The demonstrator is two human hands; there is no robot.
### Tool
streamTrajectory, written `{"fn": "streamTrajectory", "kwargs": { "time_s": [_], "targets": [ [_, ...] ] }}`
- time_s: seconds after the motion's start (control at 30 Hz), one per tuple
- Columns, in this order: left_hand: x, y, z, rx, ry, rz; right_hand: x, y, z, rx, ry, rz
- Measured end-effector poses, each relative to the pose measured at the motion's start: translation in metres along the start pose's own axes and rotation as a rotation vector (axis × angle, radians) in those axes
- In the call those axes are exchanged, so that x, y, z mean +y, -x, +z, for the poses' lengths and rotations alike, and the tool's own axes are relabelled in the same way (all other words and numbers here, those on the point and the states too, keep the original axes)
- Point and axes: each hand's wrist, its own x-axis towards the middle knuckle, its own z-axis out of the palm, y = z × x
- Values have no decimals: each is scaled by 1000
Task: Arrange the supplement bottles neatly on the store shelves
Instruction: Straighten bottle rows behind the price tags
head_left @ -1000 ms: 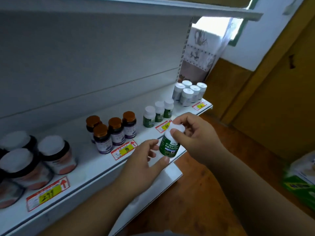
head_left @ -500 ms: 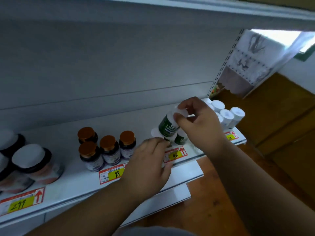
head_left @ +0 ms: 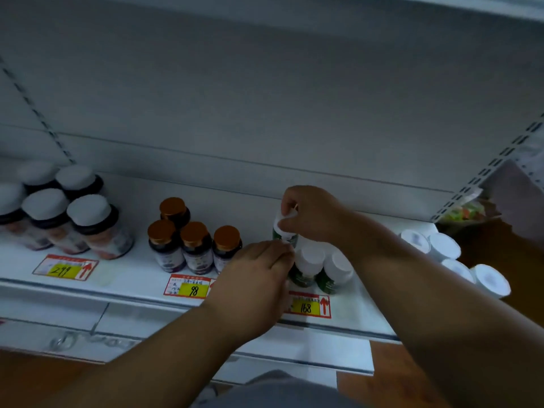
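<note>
Green bottle, white cap, on shelf behind two like bottles: right hand pinches its cap; left hand, fingers straight, touches its side.

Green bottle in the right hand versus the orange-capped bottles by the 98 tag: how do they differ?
The green bottle has a white cap and green label; the orange-capped bottles are dark with pale labels. The right hand pinches the green bottle's cap; the orange-capped bottles stand untouched in a cluster. Both sit upright over the same shelf.

Dim, bluish, soft blur, wide-angle edges.
</note>
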Motion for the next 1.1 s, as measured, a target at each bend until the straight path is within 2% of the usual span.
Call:
{"fn": "streamTrajectory", "kwargs": {
  "time_s": [0.1, 0.4, 0.47, 0.6, 0.73, 0.93, 1.0, 1.1],
  "targets": [
    [1, 2, 3, 12, 5, -14, 2, -3, 5, -104, 12, -48],
    [6, 6, 0, 28, 15, -30, 2, -3, 1, -170, 34, -81],
    [7, 9, -1, 56, 16, -43, 0, 1, -1, -146, 51, -103],
    [10, 24, -11, 205, 63, -117, -17, 13, -4, 33, 2, -222],
    [-1, 48, -35, 360, 127, -234, -63, 28, -7, 125, -107, -352],
    [-44, 114, -69, 471, 440, -605, -157, 38, 22, 145, -235, -416],
    [-68, 145, -86, 503, 502, -670, -199, 35, 46, 120, -314, -473],
    [-114, 199, -117, 496, 465, -735, -275, 28, 93, 46, -410, -516]
  ]
}}
